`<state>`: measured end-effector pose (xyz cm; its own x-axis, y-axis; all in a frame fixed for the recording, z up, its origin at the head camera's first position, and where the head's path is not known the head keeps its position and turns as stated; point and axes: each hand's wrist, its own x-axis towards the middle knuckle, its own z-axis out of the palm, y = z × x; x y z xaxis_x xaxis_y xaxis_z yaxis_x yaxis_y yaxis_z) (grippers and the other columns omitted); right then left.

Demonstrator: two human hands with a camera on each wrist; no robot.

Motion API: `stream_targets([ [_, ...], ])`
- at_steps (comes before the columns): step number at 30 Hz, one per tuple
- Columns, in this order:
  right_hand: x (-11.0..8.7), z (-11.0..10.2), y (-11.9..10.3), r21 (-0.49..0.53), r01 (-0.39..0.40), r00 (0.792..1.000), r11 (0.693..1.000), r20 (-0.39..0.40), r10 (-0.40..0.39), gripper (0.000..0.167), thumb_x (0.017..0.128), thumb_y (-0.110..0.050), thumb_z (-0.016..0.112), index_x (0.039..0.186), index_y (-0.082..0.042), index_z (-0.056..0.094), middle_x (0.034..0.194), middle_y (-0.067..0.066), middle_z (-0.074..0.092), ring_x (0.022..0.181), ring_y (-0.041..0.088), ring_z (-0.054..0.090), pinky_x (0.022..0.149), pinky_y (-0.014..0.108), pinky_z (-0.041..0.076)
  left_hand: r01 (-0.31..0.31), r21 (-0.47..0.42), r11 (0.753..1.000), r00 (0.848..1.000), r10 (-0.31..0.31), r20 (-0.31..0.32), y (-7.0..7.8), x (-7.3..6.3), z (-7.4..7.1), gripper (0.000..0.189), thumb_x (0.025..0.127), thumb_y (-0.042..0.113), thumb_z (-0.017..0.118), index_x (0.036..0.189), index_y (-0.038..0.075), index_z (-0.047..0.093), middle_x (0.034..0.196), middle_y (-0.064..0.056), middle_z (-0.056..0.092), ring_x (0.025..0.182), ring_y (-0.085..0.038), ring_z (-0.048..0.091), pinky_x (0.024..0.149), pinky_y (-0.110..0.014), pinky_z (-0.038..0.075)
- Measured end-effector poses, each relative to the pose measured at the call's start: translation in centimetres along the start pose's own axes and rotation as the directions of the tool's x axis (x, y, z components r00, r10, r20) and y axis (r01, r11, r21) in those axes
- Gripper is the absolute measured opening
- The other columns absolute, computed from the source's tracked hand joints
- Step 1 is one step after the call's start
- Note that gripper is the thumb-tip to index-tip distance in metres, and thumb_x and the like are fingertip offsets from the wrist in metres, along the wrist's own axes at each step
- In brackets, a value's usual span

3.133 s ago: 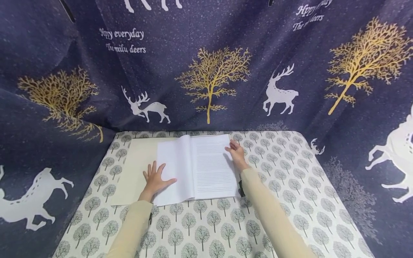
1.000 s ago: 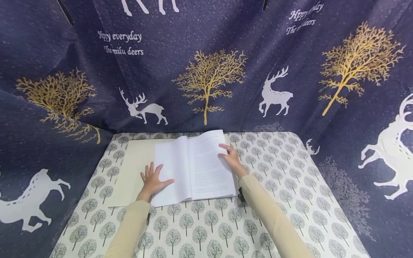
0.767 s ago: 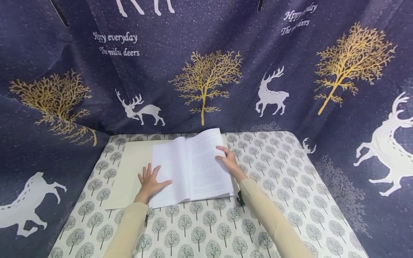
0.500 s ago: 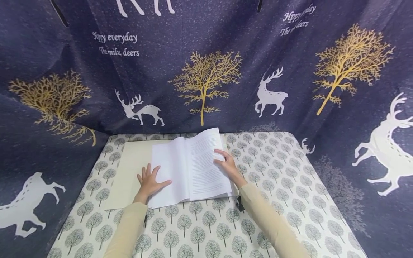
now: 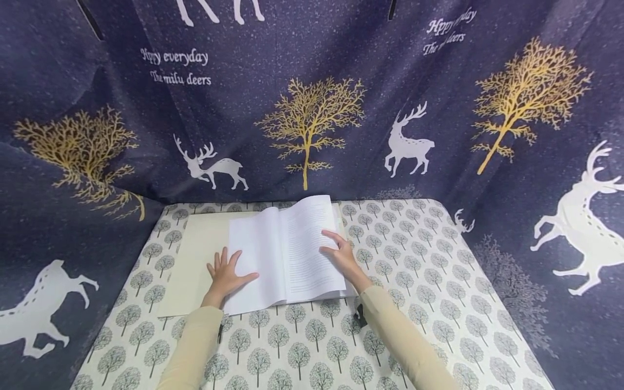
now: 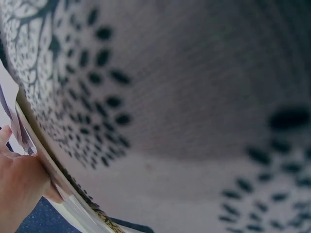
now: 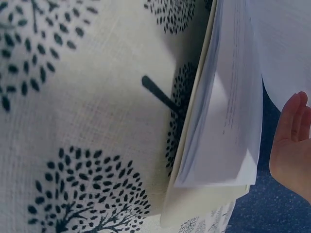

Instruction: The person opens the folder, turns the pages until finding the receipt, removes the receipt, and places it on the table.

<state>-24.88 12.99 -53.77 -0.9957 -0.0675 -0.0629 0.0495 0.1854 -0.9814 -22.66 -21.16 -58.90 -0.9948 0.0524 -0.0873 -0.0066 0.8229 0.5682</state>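
In the head view an open book lies on the cloth, with its pale cover (image 5: 195, 254) spread left and a blank left page (image 5: 251, 244). My left hand (image 5: 226, 275), fingers spread, rests on that page's left edge and the cover. A printed right page (image 5: 307, 246) bulges up from the stack. My right hand (image 5: 342, 257) holds it by its right edge, thumb and index finger apart on its face; the other fingertips are hidden there. In the right wrist view the raised sheet meets my right hand (image 7: 291, 141). My left hand (image 6: 22, 184) shows only in part in the left wrist view.
A tree-patterned tablecloth (image 5: 297, 352) covers the table around the book. Dark blue curtains (image 5: 312, 43) with deer and golden trees stand behind and at both sides. A small dark object (image 5: 359, 316) shows beside the right sleeve.
My right hand has moved left and toward me along the printed page, from its outer edge. That page has risen and bowed, showing more sheets beneath. My left hand stays on the left page.
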Motion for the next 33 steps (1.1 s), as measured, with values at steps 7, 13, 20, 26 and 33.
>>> stream_targets([
  [7, -0.9, 0.5, -0.4, 0.014, -0.006, 1.000, 1.000, 0.023, 0.005, 0.057, 0.084, -0.015, 0.069, 0.138, -0.020, 0.054, 0.153, -0.001, 0.043, 0.151, 0.030, 0.021, 0.121, 0.064, 0.009, -0.006, 0.002, 1.000, 1.000, 0.006, -0.005, -0.2, 0.1, 0.1, 0.097, 0.079, 0.055, 0.070, 0.152, 0.009, 0.026, 0.161, -0.030, -0.007, 0.145, -0.057, -0.013, 0.108, -0.077, -0.016],
  [13, -1.7, 1.2, -0.7, 0.046, -0.017, 0.999, 0.999, 0.038, 0.015, 0.058, 0.082, -0.012, 0.070, 0.137, -0.018, 0.054, 0.154, 0.001, 0.043, 0.151, 0.030, 0.020, 0.121, 0.063, 0.013, -0.007, 0.002, 1.000, 1.000, 0.007, 0.001, -0.3, 0.1, 0.3, 0.098, 0.079, 0.057, 0.070, 0.152, 0.009, 0.027, 0.160, -0.031, -0.007, 0.144, -0.058, -0.013, 0.108, -0.077, -0.016],
  [20, -2.3, 2.1, -1.0, 0.101, -0.016, 0.998, 0.995, 0.058, 0.011, 0.057, 0.081, -0.007, 0.069, 0.136, -0.014, 0.055, 0.153, 0.005, 0.043, 0.151, 0.033, 0.020, 0.119, 0.061, 0.024, 0.002, -0.013, 1.000, 1.000, -0.002, 0.003, -0.1, -0.1, 0.2, 0.099, 0.080, 0.057, 0.070, 0.153, 0.008, 0.025, 0.161, -0.029, -0.010, 0.145, -0.055, -0.015, 0.108, -0.074, -0.020],
  [26, -2.8, 2.6, -1.0, 0.086, -0.002, 0.997, 0.996, 0.078, -0.004, 0.056, 0.082, -0.005, 0.069, 0.136, -0.014, 0.056, 0.152, 0.004, 0.046, 0.151, 0.030, 0.022, 0.120, 0.061, 0.019, 0.008, -0.009, 1.000, 1.000, -0.008, 0.014, -0.1, -0.2, 0.2, 0.099, 0.080, 0.057, 0.069, 0.154, 0.008, 0.024, 0.161, -0.029, -0.011, 0.145, -0.055, -0.016, 0.109, -0.073, -0.020],
  [33, -3.8, 2.7, -2.6, 0.072, 0.020, 0.991, 0.997, 0.133, -0.030, 0.060, 0.081, -0.003, 0.069, 0.138, -0.009, 0.052, 0.153, 0.010, 0.044, 0.149, 0.034, 0.025, 0.120, 0.064, 0.016, -0.019, -0.030, 0.999, 1.000, 0.019, -0.012, -0.3, 0.3, 0.2, 0.099, 0.078, 0.058, 0.070, 0.152, 0.007, 0.027, 0.160, -0.032, -0.008, 0.144, -0.058, -0.014, 0.107, -0.076, -0.019],
])
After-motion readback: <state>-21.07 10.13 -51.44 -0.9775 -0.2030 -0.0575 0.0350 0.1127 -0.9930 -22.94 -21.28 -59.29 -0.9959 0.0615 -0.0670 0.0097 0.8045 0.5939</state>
